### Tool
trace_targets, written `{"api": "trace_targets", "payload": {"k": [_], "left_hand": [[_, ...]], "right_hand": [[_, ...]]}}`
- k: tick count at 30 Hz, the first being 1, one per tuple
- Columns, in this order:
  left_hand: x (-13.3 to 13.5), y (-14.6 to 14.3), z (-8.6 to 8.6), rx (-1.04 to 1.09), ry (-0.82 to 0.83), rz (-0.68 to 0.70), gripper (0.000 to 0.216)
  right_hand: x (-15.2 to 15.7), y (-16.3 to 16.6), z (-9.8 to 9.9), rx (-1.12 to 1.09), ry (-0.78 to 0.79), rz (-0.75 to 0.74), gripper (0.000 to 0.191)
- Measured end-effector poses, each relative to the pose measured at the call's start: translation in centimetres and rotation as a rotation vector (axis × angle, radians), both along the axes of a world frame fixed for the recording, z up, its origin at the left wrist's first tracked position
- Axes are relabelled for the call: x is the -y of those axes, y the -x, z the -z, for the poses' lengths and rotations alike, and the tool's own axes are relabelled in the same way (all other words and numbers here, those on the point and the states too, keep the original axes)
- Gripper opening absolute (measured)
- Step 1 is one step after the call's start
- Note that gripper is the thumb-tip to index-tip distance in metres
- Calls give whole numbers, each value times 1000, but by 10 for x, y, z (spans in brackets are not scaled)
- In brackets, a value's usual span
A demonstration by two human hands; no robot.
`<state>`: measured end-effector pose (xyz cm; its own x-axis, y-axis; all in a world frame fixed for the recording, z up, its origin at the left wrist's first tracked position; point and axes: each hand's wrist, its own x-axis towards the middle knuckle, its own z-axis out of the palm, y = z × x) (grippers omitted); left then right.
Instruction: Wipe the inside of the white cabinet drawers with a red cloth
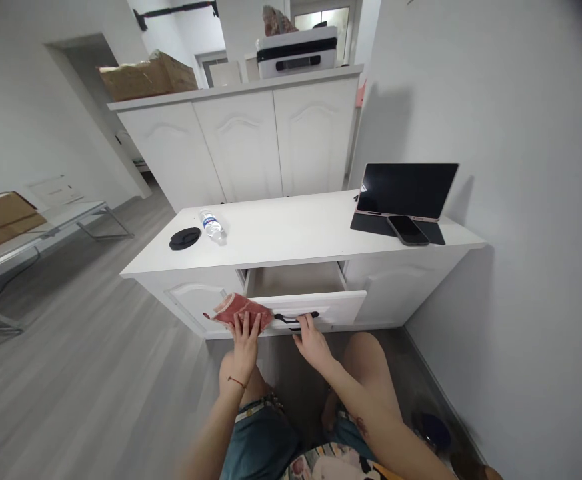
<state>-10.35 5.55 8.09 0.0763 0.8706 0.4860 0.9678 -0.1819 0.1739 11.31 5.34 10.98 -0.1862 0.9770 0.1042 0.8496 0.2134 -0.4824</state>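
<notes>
My left hand (245,347) holds a folded red cloth (235,308) with a pale edge against the left part of the white drawer front (341,308). Its fingers lie over the cloth and hide part of it. My right hand (313,343) has its fingers curled at the black drawer handle (291,319), near the handle's right end. The drawer is pulled partway out, and its bare inner bottom (295,280) shows behind the front.
On the white cabinet top (281,230) lie a water bottle (213,225) and a black round object (185,239) at left. At right, a tablet (407,191) stands behind a phone (408,231). A wall (531,167) borders the right side.
</notes>
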Motion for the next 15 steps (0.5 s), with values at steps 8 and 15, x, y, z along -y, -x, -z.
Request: {"api": "trace_targets", "payload": {"k": [8, 15], "left_hand": [[12, -58, 37, 547, 12, -133, 72], [13, -97, 39, 766, 113, -135, 80]], "right_hand": [[1, 1, -2, -5, -14, -3, 36], [2, -1, -13, -105, 5, -22, 36]]}}
